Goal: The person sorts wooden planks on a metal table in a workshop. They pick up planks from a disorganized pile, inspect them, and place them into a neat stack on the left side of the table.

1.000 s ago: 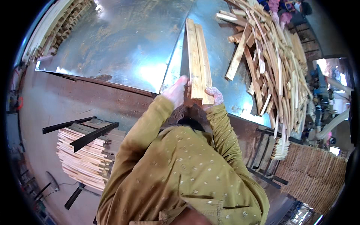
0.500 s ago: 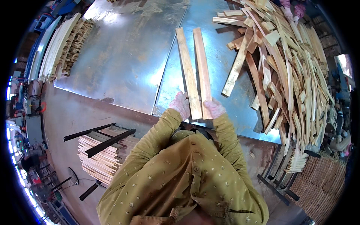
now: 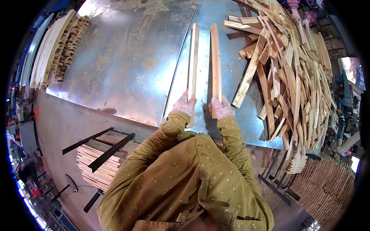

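My left hand (image 3: 184, 104), in a pinkish-white glove, is closed around the near end of a pale wooden strip (image 3: 194, 57). Gloved the same way, my right hand (image 3: 222, 108) grips the near end of a second, slightly pinker wooden strip (image 3: 216, 61). Both strips point away from me over the metal tabletop (image 3: 131, 57), side by side with a gap between them. Each is turned so that a narrow edge shows. Just right of them, a loose wooden strip (image 3: 246, 77) leans out of a large jumbled heap of wood strips (image 3: 296, 81).
A neat stack of strips (image 3: 52, 50) stands at the table's far left. Below the table's left edge, more strips (image 3: 96, 163) lie on a dark metal frame (image 3: 111, 152). Stacked wood (image 3: 323, 184) fills the lower right. Another person's gloved hands (image 3: 300, 17) reach the heap's far side.
Both strips have been rolled from their broad faces toward their narrow edges. The gap between them has widened, and they now point more straight ahead. The whole view has shifted slightly.
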{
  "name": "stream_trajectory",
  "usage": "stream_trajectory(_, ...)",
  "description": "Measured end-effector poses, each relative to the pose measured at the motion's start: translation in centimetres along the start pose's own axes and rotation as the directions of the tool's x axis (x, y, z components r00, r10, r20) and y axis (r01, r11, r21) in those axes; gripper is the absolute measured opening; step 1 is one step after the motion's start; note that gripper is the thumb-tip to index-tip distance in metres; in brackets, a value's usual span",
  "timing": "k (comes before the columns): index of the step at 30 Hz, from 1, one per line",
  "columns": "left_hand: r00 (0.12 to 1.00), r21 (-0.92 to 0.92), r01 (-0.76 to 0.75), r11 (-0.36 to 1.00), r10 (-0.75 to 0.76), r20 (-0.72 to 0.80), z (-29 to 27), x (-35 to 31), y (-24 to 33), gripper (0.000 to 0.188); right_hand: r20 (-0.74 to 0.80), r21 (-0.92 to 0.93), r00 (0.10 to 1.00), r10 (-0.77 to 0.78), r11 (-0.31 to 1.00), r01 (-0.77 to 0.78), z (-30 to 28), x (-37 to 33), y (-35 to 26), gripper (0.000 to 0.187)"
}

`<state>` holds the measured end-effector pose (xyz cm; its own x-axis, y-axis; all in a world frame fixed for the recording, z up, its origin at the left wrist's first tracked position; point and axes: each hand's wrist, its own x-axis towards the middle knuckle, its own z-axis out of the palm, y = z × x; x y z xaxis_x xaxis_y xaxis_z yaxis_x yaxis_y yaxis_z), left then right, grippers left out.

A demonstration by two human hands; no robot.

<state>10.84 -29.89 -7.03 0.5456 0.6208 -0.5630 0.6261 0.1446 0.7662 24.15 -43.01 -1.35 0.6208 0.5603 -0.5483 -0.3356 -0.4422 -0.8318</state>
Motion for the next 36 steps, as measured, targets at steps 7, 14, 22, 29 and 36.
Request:
stream_trajectory(7, 0.998, -0.3, 0.059, 0.952, -0.05, 0.036, 0.2, 1.7, -0.8, 0.035, 0.107, 0.423, 0.991, 0.083, 0.898, -0.121, -1.2, 2.0, 3.0, 0.048)
stream_trajectory(14, 0.989, 0.664, -0.121, 0.738, 0.143, 0.022, 4.6, -3.2, 8.3, 0.094, 0.001, 0.12, 1.0, 0.007, 0.993, -0.007, -4.6, 0.1, 4.9, 0.054)
stream_trajectory(22, 0.989, 0.323, 0.148, 0.935, -0.144, -0.039, 4.1, -1.5, 8.2, 0.1, -0.081, 0.067, 0.997, 0.0, 0.998, 0.006, -8.8, -2.2, 3.9, 0.045)
stream_trajectory(29, 0.996, -0.265, -0.014, 0.964, -0.011, -0.092, -2.4, -1.7, -4.8, 0.089, -0.328, -0.871, 0.933, -0.149, 0.429, -0.238, -6.5, -1.4, -2.8, 0.081)
stream_trajectory(36, 0.962, -0.761, -0.207, 0.614, -0.012, -0.271, -4.6, -14.4, -1.3, 0.048, -0.324, -0.741, 0.946, 0.019, 0.617, -0.266, -3.8, 4.1, -6.8, 0.087)
